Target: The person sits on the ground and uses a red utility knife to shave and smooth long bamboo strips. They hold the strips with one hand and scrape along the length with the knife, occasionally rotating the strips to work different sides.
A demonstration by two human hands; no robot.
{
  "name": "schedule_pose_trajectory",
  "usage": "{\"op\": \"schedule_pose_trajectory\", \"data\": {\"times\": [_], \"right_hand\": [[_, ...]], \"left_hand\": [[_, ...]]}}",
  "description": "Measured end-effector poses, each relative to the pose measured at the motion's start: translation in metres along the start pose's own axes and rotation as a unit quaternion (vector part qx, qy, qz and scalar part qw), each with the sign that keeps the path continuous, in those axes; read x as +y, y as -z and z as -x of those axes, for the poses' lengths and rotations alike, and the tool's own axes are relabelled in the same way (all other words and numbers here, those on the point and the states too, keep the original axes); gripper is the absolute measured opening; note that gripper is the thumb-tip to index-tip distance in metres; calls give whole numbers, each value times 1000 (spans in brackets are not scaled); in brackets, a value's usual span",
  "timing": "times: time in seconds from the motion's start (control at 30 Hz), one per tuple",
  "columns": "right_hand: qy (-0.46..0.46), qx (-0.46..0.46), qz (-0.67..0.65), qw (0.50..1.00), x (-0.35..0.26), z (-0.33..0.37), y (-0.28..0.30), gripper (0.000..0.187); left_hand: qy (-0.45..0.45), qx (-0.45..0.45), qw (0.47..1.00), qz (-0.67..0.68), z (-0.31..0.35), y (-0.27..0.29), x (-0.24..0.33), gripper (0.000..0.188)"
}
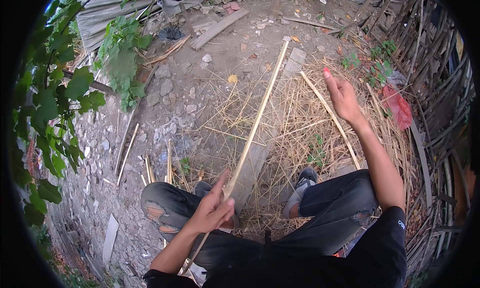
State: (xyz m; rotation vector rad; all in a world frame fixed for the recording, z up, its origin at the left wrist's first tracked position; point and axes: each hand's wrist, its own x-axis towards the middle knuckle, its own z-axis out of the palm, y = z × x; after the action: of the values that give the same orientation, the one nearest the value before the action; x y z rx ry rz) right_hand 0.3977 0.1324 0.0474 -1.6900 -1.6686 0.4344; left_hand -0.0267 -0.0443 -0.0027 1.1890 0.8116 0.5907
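My left hand [214, 211] is closed around the lower part of a long, pale split bamboo strip [258, 113]. The strip slants up and away to the right, and a thinner, darker end comes out below the hand beside my left thigh. Off to the right, my right hand [342, 95] is raised, apart from that strip. Its thumb points up with something red at the tip, and the other fingers curl in. Whether anything is inside them is hidden. Another bamboo strip [325, 101] lies below this hand, slanting toward my right knee.
Thin shavings [295, 125] litter the ground between my feet and beyond. A flat board [252, 165] lies under the held strip. Several cut strips [169, 163] stand by my left knee. A stick fence [440, 113] borders the right, with a red plastic bag [397, 107] near it; leafy vines [50, 103] hang left.
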Motion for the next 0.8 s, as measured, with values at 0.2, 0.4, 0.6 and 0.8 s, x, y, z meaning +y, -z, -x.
{"op": "schedule_pose_trajectory", "data": {"times": [0.2,0.4,0.6,0.8], "right_hand": [[135,-287,8,948,-100,66,-45,63],[184,-323,5,928,-113,102,-77,60],[124,-332,1,935,-102,96,-92,70],[-62,-175,34,982,-23,2,-67,80]], "left_hand": [[-27,26,996,78,-38,-7,10,61],[-63,33,994,81,-45,-10,0,46],[-35,64,991,113,-42,-11,-5,39],[3,0,994,112,-16,-9,-15,37]]}}
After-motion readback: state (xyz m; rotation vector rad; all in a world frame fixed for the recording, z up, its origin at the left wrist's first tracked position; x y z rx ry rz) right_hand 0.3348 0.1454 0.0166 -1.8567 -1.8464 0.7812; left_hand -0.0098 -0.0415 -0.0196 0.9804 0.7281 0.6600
